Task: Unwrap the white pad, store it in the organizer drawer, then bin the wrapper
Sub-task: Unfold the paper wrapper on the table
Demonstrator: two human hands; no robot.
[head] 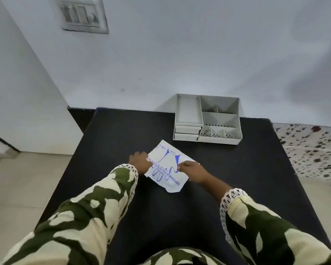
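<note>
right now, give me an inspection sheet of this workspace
surface: black table, bare apart from two items
job's things: white packet printed with a blue glove outline lies flat; grey organizer at the far edge, both drawers shut
clutter: nothing seen
grippers: left hand and right hand pinch the packet's opposite edges
cables: nothing seen
surroundings: white wall, switch plate, tiled floor; no bin in view

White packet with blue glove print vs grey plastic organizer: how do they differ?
The white packet with blue glove print lies flat and skewed mid-table, gripped by the left hand and right hand; the grey plastic organizer stands untouched at the far edge by the wall. The packet is thin and printed; the organizer is boxy, plain and compartmented. Both rest on the black table.
</note>
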